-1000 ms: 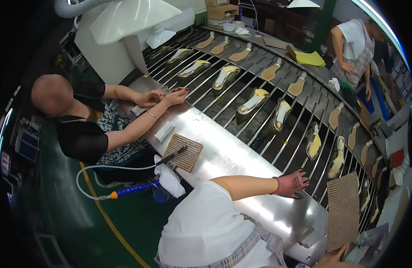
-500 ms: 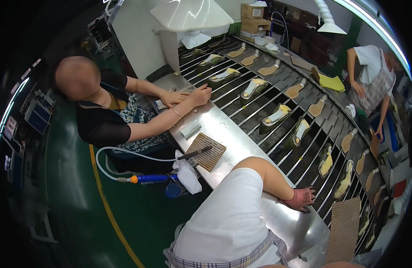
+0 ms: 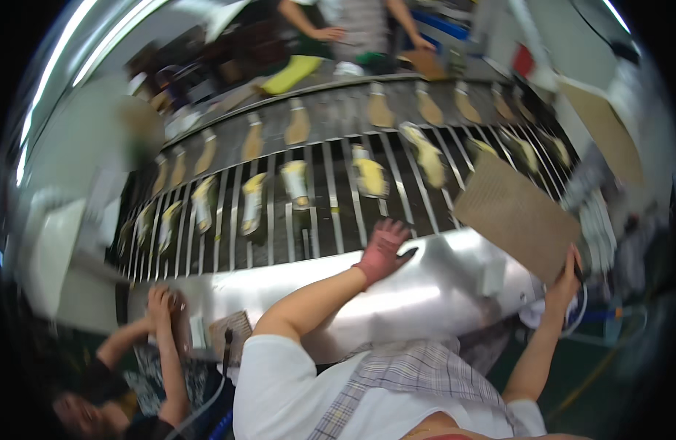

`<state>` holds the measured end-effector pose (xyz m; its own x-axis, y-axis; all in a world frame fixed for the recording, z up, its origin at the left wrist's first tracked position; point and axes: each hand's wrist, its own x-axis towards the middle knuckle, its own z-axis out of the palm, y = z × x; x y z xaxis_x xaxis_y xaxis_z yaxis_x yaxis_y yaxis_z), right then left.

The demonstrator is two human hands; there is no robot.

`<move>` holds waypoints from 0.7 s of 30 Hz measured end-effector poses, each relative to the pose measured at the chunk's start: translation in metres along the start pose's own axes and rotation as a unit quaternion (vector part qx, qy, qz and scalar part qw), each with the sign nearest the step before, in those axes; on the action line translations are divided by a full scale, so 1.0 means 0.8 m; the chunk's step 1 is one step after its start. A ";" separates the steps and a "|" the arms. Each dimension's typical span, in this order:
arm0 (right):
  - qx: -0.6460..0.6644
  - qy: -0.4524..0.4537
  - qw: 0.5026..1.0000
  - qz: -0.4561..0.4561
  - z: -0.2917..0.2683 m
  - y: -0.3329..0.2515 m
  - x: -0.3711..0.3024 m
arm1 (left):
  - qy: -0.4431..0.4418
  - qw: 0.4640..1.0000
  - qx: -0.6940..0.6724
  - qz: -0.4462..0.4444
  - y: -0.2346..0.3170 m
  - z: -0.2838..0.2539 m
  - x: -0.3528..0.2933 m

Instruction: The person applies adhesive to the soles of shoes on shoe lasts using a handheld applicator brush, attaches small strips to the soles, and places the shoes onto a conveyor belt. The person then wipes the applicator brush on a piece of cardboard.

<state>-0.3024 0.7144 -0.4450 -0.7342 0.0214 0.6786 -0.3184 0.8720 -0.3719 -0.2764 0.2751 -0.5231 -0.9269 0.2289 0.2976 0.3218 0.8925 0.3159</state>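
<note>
two hands work apart: the left hand (image 3: pixel 383 249), fingers spread, rests on the steel desk (image 3: pixel 441 282); the right hand (image 3: pixel 565 275) grips a brown board (image 3: pixel 515 213).

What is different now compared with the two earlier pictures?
The co-worker in white has brought a bare hand up to the corner of the brown board. The pink-gloved hand stays on the metal ledge; insoles still lie on the slatted conveyor.
</note>
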 end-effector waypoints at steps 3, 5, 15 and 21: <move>0.378 0.188 0.848 0.320 -0.035 0.013 0.011 | -0.021 0.999 0.037 -0.006 0.001 0.000 0.001; 0.357 0.243 0.845 0.317 -0.052 0.031 0.020 | -0.037 0.998 0.034 -0.039 -0.002 -0.001 -0.001; -0.039 0.245 0.915 0.317 -0.031 0.138 -0.009 | 0.036 0.994 -0.102 0.021 0.020 0.027 0.123; 0.016 0.329 0.874 0.358 -0.024 0.166 0.001 | 0.009 0.981 -0.169 0.097 0.079 0.080 0.278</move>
<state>-0.3335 0.8396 -0.4814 -0.2526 0.8408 0.4787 0.0565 0.5068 -0.8602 -0.4745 0.4073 -0.4948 -0.8395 0.3719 0.3962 0.5400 0.6526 0.5315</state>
